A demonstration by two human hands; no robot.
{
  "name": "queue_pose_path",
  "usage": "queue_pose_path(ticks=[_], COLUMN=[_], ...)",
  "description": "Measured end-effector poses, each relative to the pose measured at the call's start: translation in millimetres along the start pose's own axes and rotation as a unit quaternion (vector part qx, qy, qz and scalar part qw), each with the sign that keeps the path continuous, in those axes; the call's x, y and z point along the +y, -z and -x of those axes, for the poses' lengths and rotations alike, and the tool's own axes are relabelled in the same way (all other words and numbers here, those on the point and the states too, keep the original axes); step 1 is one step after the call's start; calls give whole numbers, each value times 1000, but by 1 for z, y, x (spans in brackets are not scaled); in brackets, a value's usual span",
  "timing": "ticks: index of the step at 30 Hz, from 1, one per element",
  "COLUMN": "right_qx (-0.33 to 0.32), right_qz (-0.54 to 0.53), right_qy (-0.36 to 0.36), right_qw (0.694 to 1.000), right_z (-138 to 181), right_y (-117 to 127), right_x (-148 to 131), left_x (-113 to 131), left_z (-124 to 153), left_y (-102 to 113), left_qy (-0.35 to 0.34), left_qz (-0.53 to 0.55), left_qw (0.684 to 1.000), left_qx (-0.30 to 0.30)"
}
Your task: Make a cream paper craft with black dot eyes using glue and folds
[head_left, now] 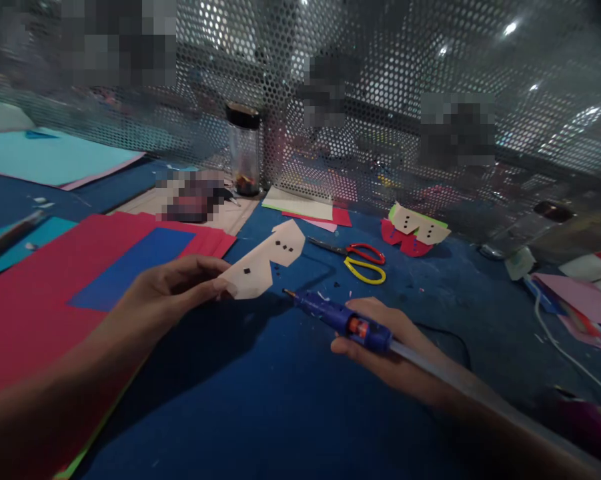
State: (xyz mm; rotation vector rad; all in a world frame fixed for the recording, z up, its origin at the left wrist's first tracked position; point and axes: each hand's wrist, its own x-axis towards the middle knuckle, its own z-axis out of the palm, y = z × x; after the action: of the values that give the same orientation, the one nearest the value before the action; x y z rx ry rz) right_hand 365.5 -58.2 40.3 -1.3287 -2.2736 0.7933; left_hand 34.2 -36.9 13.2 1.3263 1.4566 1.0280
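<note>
Between the thumb and fingers of my left hand is a cream paper cutout with a notched edge and small dark dots on it. My right hand grips a blue hot glue gun, with a long translucent glue stick coming out of its back end. The gun's tip points at the cutout and stays a little apart from it. Scissors with one red and one yellow handle lie on the table behind the gun. A few tiny dark bits lie near the cutout.
Red sheets with a blue strip cover the left side. A lidded jar stands by the perforated metal screen. Several finished-looking cutouts lie at back right. A white cord and paper scraps are far right.
</note>
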Motion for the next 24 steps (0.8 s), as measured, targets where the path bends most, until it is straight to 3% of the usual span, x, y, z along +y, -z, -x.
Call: queue_pose_path(ticks=[3, 7, 24], right_qx=[52, -38, -29], right_qz=[35, 69, 99], right_qy=[49, 93, 140], right_qw=[997, 993, 985], right_z=[0, 0, -2], right_y=[-9, -5, -11], right_x=[0, -2, 0], left_x=[-1, 3, 3], left_z=[0, 3, 6], left_y=[0, -3, -6], left_qy=[-7, -17, -18], left_qz=[-6, -10, 0], left_qw=[999, 998, 994], left_qx=[-38, -67, -108])
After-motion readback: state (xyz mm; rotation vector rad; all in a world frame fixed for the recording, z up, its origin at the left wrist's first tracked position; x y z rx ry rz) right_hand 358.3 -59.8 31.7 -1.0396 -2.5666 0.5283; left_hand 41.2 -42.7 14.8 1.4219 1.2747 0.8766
